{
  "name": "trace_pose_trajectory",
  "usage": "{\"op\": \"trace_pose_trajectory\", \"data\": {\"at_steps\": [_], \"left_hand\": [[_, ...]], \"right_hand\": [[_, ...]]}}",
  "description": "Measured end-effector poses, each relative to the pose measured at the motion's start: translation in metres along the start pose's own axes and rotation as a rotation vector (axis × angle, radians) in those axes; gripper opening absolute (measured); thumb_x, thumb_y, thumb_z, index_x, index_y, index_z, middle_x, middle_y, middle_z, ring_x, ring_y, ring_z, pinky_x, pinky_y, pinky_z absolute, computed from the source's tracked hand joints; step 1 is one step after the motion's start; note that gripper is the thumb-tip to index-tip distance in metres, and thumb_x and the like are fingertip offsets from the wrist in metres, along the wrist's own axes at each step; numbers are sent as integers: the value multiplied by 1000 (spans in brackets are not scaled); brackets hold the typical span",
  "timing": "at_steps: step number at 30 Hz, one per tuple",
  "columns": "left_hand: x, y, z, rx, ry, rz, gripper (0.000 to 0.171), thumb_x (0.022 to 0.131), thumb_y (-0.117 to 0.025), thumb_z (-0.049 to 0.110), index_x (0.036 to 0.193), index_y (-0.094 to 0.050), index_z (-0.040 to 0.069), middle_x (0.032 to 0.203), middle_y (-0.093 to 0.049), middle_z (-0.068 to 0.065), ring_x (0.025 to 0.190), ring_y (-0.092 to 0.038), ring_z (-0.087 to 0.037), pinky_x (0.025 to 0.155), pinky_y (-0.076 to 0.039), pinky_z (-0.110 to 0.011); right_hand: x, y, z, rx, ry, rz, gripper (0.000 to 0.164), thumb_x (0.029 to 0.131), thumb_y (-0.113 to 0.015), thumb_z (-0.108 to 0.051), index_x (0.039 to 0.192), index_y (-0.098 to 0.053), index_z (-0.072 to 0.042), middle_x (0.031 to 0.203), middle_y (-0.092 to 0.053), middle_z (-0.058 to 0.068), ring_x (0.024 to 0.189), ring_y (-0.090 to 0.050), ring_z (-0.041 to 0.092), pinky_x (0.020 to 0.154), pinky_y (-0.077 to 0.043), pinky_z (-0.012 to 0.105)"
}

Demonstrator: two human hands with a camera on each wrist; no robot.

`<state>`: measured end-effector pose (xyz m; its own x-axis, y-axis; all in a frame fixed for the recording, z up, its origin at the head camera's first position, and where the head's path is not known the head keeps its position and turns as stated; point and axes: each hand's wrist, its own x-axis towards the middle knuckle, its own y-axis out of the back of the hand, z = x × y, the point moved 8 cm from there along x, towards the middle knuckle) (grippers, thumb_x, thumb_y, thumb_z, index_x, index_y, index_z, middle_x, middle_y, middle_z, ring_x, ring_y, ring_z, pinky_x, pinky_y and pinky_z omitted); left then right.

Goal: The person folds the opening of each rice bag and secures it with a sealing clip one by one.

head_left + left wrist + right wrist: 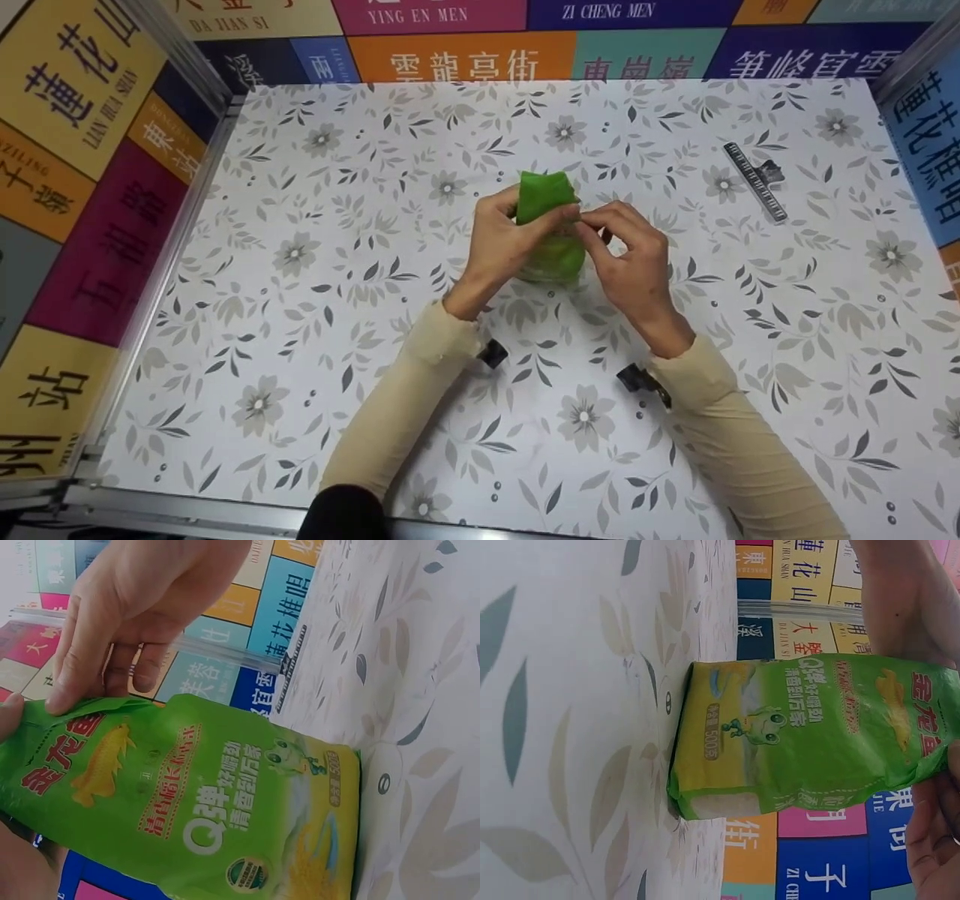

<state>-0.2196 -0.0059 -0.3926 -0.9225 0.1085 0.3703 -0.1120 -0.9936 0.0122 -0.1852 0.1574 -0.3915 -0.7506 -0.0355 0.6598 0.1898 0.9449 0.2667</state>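
A green and yellow rice bag with a goldfish and a cartoon frog printed on it stands upright on the table, its top narrowed and rising above the hands. My left hand grips the upper part from the left side, thumb across the front. From the other side my right hand pinches the bag's upper edge between thumb and forefinger. The wrist views show the printed front of the bag and its bottom resting on the tabletop. Left fingers behind the bag are hidden.
A long black clip with a toothed strip lies at the right back of the table. The tabletop has a floral cover. Coloured panels with place names stand along the back and sides, and a metal rail runs along the front.
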Motion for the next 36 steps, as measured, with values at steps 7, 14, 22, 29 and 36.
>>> {"op": "trace_pose_trajectory", "data": {"at_steps": [7, 14, 22, 29, 36], "left_hand": [[0, 0, -1, 2, 23, -2, 20, 89, -83, 11, 102, -79, -2, 98, -80, -17, 82, -71, -11, 76, -57, -28], [-1, 0, -3, 13, 43, 4, 19, 88, -84, 13, 100, -79, -1, 94, -79, -14, 77, -67, -9, 71, -55, -27], [-2, -1, -6, 5, 75, -13, 22, 88, -84, 16, 103, -79, 1, 94, -78, -13, 77, -67, -9, 70, -55, -27], [-3, -1, -10, 43, 61, -39, 24, 86, -86, 15, 102, -77, -1, 94, -79, -14, 80, -67, -8, 75, -55, -26], [-3, 1, -12, 75, 84, -46, 23, 86, -86, 14, 100, -78, -4, 96, -79, -18, 81, -68, -8, 75, -55, -24]], "right_hand": [[-9, 3, 11, -26, -40, -36, 6, 90, -79, -1, 95, -81, -2, 87, -73, 12, 86, -64, 0, 75, -49, 14], [-18, 8, 22, -52, -75, -69, 7, 90, -80, -2, 95, -81, -6, 91, -74, 9, 89, -66, -2, 78, -53, 12], [-20, 8, 23, -55, -68, -83, 5, 91, -79, -3, 95, -81, -5, 91, -74, 10, 88, -66, -2, 79, -53, 11], [-20, 7, 22, -71, -40, -63, 7, 89, -80, -1, 95, -81, -4, 91, -73, 11, 86, -66, 2, 78, -52, 10], [-19, 6, 20, -59, -38, -69, 7, 90, -79, -1, 96, -80, -3, 90, -73, 11, 86, -64, 1, 77, -51, 10]]}}
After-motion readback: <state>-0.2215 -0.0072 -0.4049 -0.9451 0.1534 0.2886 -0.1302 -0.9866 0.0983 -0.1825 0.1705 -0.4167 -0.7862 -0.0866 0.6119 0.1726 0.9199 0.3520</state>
